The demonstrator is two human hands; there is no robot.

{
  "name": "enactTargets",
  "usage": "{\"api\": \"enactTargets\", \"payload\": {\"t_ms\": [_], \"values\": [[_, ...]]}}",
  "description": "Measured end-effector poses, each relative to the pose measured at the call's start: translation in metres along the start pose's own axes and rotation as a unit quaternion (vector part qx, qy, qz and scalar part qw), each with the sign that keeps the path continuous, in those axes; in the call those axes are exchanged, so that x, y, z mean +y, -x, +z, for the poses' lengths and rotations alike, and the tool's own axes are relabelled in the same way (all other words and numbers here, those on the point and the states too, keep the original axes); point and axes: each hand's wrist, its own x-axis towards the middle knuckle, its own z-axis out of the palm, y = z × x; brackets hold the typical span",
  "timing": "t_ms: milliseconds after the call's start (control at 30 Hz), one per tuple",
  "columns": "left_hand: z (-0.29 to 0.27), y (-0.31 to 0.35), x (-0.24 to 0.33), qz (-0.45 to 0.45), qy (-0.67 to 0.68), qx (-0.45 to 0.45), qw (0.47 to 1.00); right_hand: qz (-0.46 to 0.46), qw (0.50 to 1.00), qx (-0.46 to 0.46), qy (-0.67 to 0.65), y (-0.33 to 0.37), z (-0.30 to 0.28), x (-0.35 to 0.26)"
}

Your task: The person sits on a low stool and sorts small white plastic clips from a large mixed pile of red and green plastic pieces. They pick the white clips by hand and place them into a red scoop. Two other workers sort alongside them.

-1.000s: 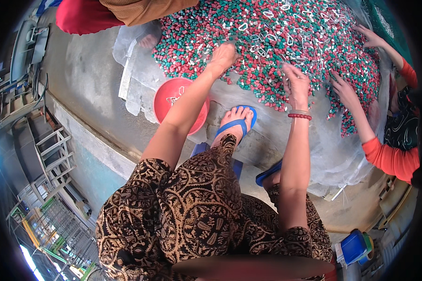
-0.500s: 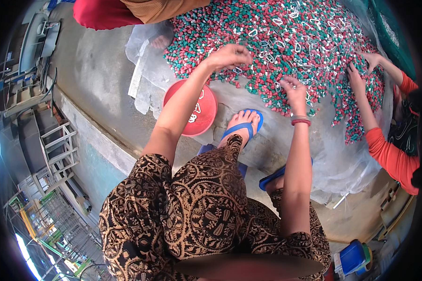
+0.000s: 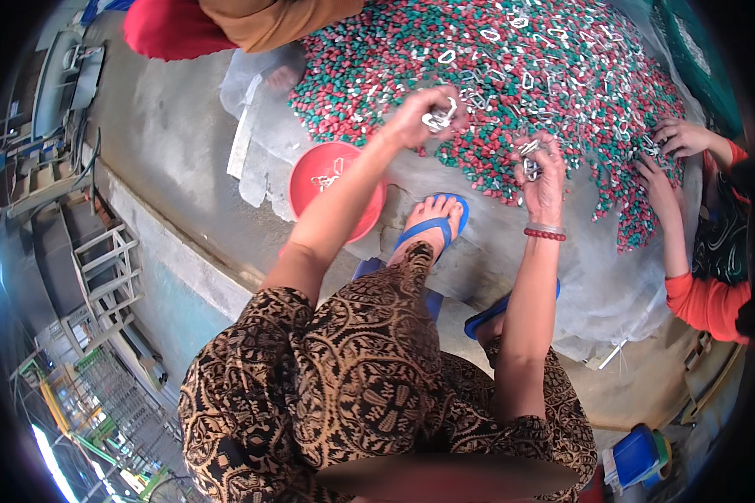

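Note:
A wide heap of small red, green and white plastic pieces [image 3: 554, 75] lies on a clear plastic sheet [image 3: 629, 293] on the concrete floor. My left hand [image 3: 424, 117] is lifted above the heap's near edge, closed on a few white ring-shaped pieces [image 3: 440, 117]. Over to the right, my right hand [image 3: 538, 168], with a red bead bracelet at the wrist, grips more white pieces [image 3: 530, 159]. A red bowl [image 3: 323, 180] with a few white pieces in it sits on the floor under my left forearm.
My foot in a blue sandal [image 3: 432, 222] rests beside the bowl. A person in orange sleeves [image 3: 696, 298] at the right has both hands [image 3: 667, 159] in the heap. Another person in red and tan [image 3: 226, 21] sits at the top. A blue container [image 3: 633, 457] stands bottom right.
Both my hands have risen off the heap with white pieces in their fingers. The view has shifted slightly, so the bowl and foot sit lower in the picture.

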Motion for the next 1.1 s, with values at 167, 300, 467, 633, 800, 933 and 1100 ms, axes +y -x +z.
{"api": "enactTargets", "payload": {"t_ms": [167,300,467,633,800,933,1100], "values": [[0.044,0.01,-0.066,-0.012,0.236,0.087,0.968,-0.022,0.993,-0.094,0.074,0.016,0.059,-0.007],[0.066,0.021,-0.091,0.021,0.281,0.164,0.945,-0.19,0.792,-0.047,0.578,0.03,0.096,0.02],[0.07,0.053,-0.065,0.11,0.403,0.172,0.892,-0.322,0.711,-0.144,0.608,0.05,0.132,0.047],[0.044,0.097,-0.028,0.146,0.455,0.182,0.859,-0.37,0.727,-0.237,0.528,0.033,0.156,0.001],[-0.015,0.165,-0.016,0.136,0.167,0.29,0.933,-0.282,0.594,-0.211,0.723,-0.002,0.164,-0.123],[-0.058,0.197,-0.02,0.122,-0.264,0.353,0.889,-0.26,0.403,-0.263,0.837,0.012,0.161,-0.196],[-0.053,0.174,-0.003,0.138,-0.696,0.295,0.64,-0.204,0.368,-0.241,0.875,0.056,0.138,-0.215]]}}
